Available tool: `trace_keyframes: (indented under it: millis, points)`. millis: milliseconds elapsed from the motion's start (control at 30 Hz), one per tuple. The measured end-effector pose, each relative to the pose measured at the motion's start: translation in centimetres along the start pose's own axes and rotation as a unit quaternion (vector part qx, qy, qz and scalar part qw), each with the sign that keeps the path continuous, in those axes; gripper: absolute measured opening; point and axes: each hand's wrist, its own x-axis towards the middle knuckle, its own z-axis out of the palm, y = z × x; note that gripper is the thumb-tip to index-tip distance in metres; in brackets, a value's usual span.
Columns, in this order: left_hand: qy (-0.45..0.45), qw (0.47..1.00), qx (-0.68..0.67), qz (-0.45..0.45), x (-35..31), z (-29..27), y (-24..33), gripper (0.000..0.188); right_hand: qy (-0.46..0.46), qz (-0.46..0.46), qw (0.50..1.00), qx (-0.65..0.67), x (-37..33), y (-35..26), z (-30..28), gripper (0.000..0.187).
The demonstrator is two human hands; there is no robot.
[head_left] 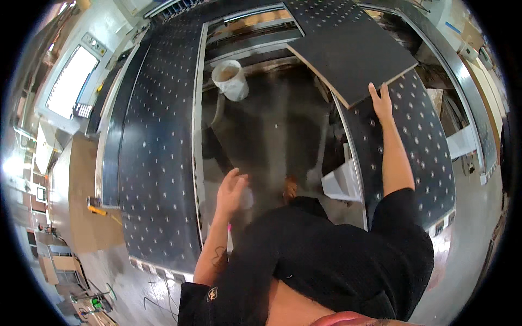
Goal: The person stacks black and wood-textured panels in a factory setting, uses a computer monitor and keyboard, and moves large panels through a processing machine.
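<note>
A flat, dark rectangular board [356,57] with light brown edges lies turned at an angle on the right-hand black table section. At its near edge is my right hand [383,104], arm stretched forward. The thumb reaches over the board's top and the other fingers are partly hidden at the edge. My left hand [232,190] hovers over the gap between the table sections, close to my body. Its fingers are apart and slightly bent, and it holds nothing.
Black table sections [157,146] with pale round studs flank the gap. A white bucket [231,81] stands beyond it. At the left are a lit screen [72,81] and a brown panel [89,201]. A metal rail [454,70] curves along the right.
</note>
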Motion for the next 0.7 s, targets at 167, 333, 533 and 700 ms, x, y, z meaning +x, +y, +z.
trace_keyframes:
  millis: [167,333,533,700]
  points:
    - [-0.031,0.997,-0.051,-0.050,12.1,0.4,4.8,0.056,0.055,-0.037,0.995,-0.075,-0.3,-4.6,5.1,0.083]
    - [-0.162,0.986,-0.007,-0.035,26.7,5.0,8.4,0.064,-0.081,-0.073,0.993,0.039,0.6,-7.3,7.5,0.072]
    - [-0.158,0.982,-0.080,-0.070,44.7,13.0,13.9,0.077,0.006,-0.125,0.986,-0.108,7.3,-8.5,8.9,0.081]
    - [-0.211,0.959,-0.177,-0.071,58.1,14.9,13.8,0.075,-0.059,-0.089,0.957,-0.270,13.8,-9.3,8.9,0.101]
